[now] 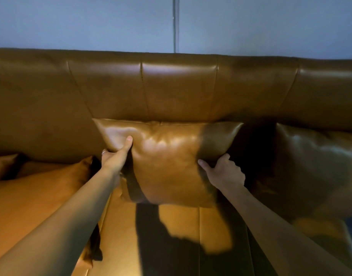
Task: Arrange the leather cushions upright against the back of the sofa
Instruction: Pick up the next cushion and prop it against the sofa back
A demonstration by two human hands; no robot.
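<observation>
A tan leather cushion [169,156] stands upright in the middle, its top edge against the sofa back [179,88]. My left hand [115,156] grips its left side with the thumb pressed into the front. My right hand [224,172] holds its right edge, thumb on the front. A second cushion [318,166] leans upright against the back at the right, in shadow. A third cushion [37,196] lies flat on the seat at the left, under my left forearm.
The tan leather seat [179,226] stretches below the held cushion, crossed by my shadow. Another cushion corner [4,164] shows at the far left. A grey-blue wall [91,22] rises behind the sofa.
</observation>
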